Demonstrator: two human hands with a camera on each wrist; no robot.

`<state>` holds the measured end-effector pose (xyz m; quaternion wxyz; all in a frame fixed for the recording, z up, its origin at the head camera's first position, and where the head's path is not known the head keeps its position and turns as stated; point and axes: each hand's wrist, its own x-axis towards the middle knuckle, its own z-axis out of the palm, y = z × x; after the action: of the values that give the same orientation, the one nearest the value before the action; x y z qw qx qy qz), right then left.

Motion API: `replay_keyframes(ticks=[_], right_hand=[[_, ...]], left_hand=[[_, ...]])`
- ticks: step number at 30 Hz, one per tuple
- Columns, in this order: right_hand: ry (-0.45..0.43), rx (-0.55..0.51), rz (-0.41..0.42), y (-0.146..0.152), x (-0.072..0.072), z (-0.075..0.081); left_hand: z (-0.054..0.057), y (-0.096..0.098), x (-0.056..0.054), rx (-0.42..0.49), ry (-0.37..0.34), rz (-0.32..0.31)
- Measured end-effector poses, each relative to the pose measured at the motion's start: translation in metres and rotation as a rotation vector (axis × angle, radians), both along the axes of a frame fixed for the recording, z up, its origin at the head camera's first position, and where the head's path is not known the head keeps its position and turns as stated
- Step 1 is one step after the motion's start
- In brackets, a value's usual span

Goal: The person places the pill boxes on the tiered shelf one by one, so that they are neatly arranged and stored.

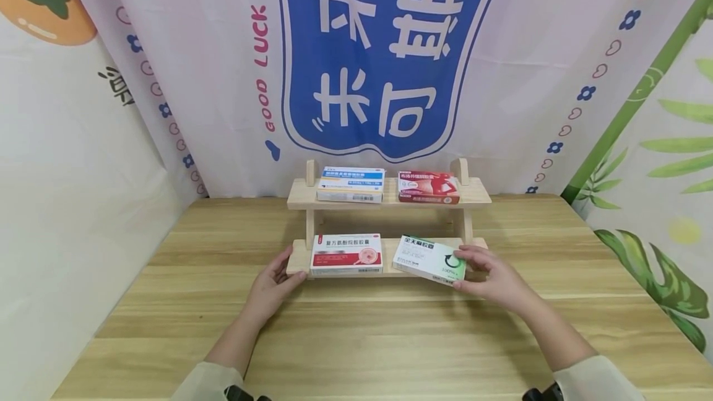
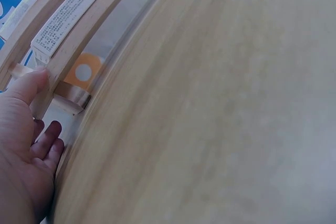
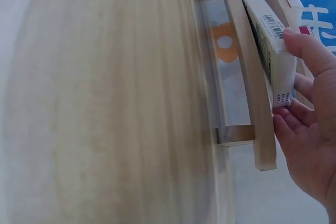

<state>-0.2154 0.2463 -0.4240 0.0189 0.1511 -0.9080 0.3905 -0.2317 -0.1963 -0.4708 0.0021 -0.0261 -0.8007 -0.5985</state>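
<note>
A two-tier wooden rack (image 1: 303, 262) stands on the table with medicine boxes on both tiers. My left hand (image 1: 270, 289) grips the left end of the lower tier, thumb on its front edge, as the left wrist view shows with the hand (image 2: 21, 140) at the wood. Near it lies a red-and-white medicine box (image 1: 346, 254). My right hand (image 1: 496, 280) pinches the right end of a white-and-green medicine box (image 1: 426, 257) between thumb and fingers. That box sits askew on the lower tier, its right corner jutting past the front edge. In the right wrist view the thumb presses the box's barcode side (image 3: 268, 22).
On the upper tier lie a blue-and-white medicine box (image 1: 351, 184) and a red medicine box (image 1: 427, 187). The wooden table (image 1: 367, 339) extends in front of the rack. A printed curtain (image 1: 223, 79) hangs behind, with more printed cloth at both sides.
</note>
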Motion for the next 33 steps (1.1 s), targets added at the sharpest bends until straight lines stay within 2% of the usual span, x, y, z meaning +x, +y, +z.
replay_keyframes(ticks=[8,21,33], right_hand=[[0.026,0.033,-0.011,0.0005,-0.0011,-0.004],[0.149,0.059,-0.129,-0.0004,-0.0046,-0.0072],[0.139,0.077,-0.145,-0.0005,-0.0064,-0.0078]], left_hand=[[0.0,-0.0001,-0.0004,0.001,0.006,-0.001],[-0.0009,-0.0004,-0.0023,-0.002,0.015,-0.005],[-0.0024,-0.0005,-0.0012,-0.001,0.008,-0.001]])
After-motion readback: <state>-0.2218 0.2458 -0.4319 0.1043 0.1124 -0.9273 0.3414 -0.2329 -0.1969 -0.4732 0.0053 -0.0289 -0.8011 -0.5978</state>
